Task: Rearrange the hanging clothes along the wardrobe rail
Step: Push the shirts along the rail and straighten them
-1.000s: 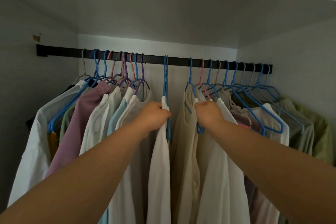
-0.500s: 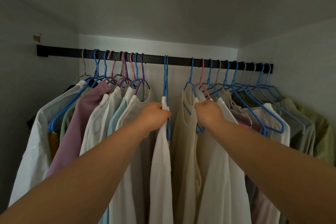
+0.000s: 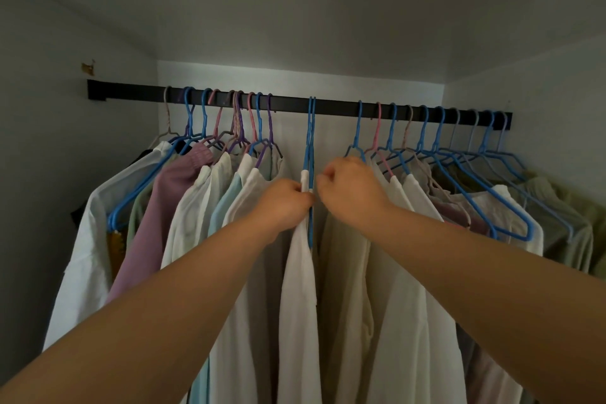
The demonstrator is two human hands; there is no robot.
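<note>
A white garment (image 3: pixel 300 289) on a blue hanger (image 3: pixel 310 141) is hung alone at the middle of the black rail (image 3: pixel 328 105) — a gap is left on either side. Its shoulder is pinched in the grip of the left hand (image 3: pixel 284 203). The right hand (image 3: pixel 349 188) is held just right of the hanger, fingers curled; whether anything is held in that grip cannot be told. Bunched clothes are seen left and right — a mauve top (image 3: pixel 164 207) among them.
</note>
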